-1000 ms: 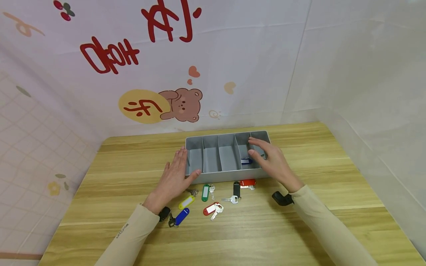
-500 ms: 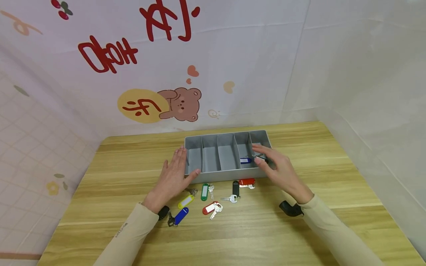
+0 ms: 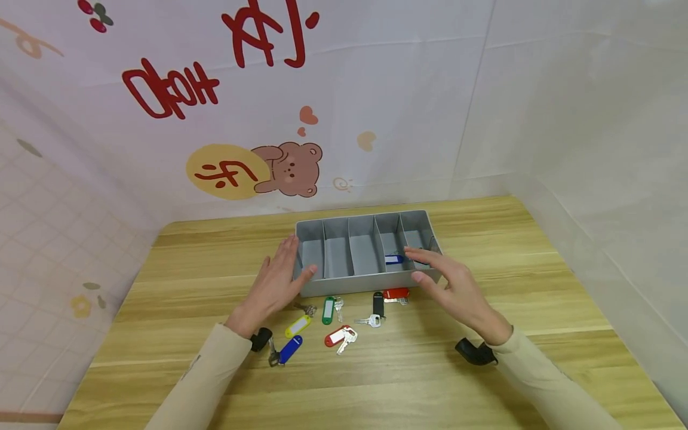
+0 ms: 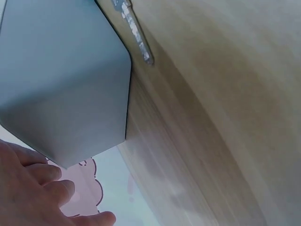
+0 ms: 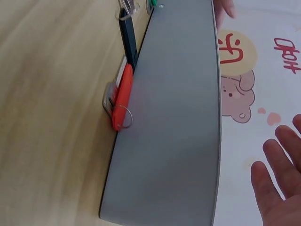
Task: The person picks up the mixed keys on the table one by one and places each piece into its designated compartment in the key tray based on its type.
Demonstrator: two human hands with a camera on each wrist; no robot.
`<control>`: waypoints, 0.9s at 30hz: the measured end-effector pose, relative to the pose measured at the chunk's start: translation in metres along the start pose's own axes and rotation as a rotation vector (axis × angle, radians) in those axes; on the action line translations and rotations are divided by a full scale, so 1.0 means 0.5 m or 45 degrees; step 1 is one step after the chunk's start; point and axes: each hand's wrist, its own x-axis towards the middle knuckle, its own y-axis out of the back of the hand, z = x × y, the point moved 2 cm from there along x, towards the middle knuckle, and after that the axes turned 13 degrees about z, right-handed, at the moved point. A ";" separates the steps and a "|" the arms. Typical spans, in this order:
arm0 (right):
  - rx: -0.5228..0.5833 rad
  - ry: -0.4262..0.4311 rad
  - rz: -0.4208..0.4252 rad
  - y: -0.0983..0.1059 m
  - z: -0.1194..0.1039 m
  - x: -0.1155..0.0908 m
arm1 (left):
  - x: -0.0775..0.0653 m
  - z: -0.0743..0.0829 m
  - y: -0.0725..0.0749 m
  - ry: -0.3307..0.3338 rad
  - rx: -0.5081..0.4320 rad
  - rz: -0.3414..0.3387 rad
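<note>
The right hand has drawn back out of the gray tray, fingers straight and empty, leaving the blue key tag in a right compartment. The left hand stays flat against the tray's left end.

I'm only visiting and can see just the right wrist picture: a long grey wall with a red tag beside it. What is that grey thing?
Observer: In the head view it is a grey tray on a wooden table, split into five compartments.
Visitor: Is anything inside it?
Observer: Yes, a blue-tagged key lies in the fourth compartment from the left.
Visitor: Where is the other hand?
Observer: The left hand rests against the tray's left end, fingers straight.
</note>
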 end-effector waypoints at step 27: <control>-0.019 0.072 -0.348 -0.065 -0.012 -0.070 | 0.018 -0.014 -0.020 -0.016 0.112 -0.029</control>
